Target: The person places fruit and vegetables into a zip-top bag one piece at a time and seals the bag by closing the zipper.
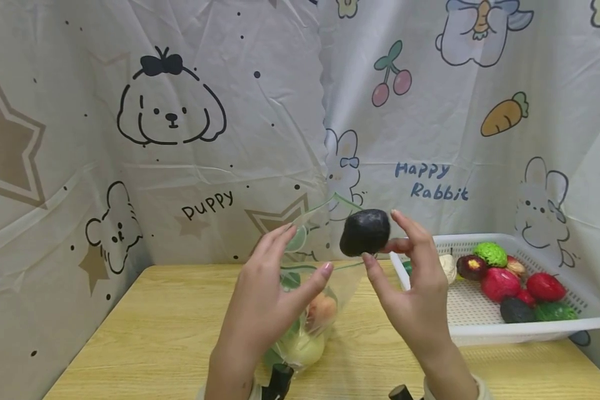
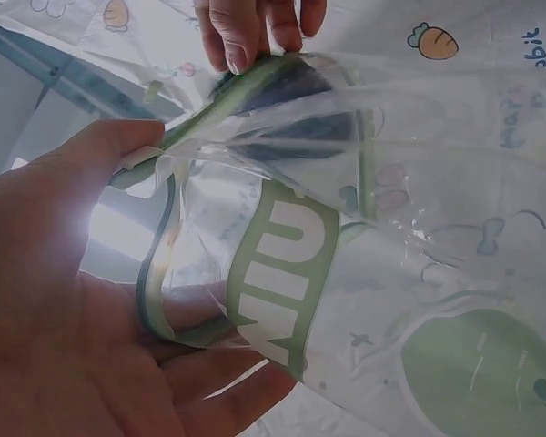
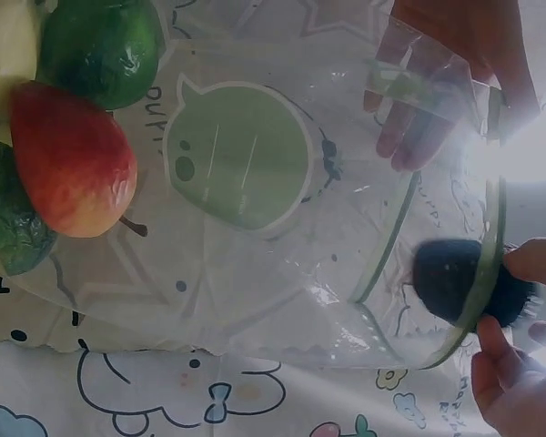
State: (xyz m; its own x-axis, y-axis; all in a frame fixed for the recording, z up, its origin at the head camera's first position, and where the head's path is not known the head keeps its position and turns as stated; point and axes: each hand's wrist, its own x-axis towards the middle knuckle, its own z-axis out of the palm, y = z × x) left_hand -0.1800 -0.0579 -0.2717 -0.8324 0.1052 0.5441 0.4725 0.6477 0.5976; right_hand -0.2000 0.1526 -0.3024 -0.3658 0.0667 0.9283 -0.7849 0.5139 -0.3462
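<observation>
A clear zip bag (image 1: 347, 283) with a green-edged mouth and green print stands on the table with fruit in its lower part. My left hand (image 1: 262, 303) holds the bag's mouth (image 2: 168, 246), thumb on one edge and fingers along the other. At that mouth, a dark, avocado-like fruit (image 1: 365, 232) is pinched between the thumb and fingers of my right hand (image 1: 417, 289). The right wrist view shows the dark fruit (image 3: 450, 278) partly behind the bag's green edge. Lower in the bag lie a red-orange fruit (image 3: 77, 164) and a green one (image 3: 105, 50).
On the right of the table stands a white plastic basket (image 1: 510, 333) holding several fruits and vegetables, among them a red one (image 1: 500, 284) and a bright green one (image 1: 490, 254). A printed curtain (image 1: 280, 111) hangs behind the wooden table (image 1: 160, 322) and along its sides.
</observation>
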